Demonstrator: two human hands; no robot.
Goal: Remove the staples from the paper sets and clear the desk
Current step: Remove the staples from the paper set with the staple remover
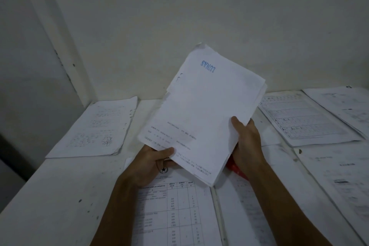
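Both hands were up holding one thick set of white printed sheets (201,110) above the white desk (60,195), tilted back toward the wall. The left hand (148,163) pinched the near-left corner, thumb on top and fingers curled under. The right hand (246,146) gripped the right edge, thumb lying on the top page. The top sheet was flat but a bit dog-eared at the far corner, with punch holes along the left edge and a blue stamp reading "LUNAS" upside down.

On the desk I counted five more paper sets: a handwritten set (93,130) far left, a table sheet with a star emblem (175,209) under the arms, a grid form (305,118), and two blurry printed ones (343,104) (339,175) on the right. Something red (236,168) peeked out beneath the right hand; couldn't tell what it was.
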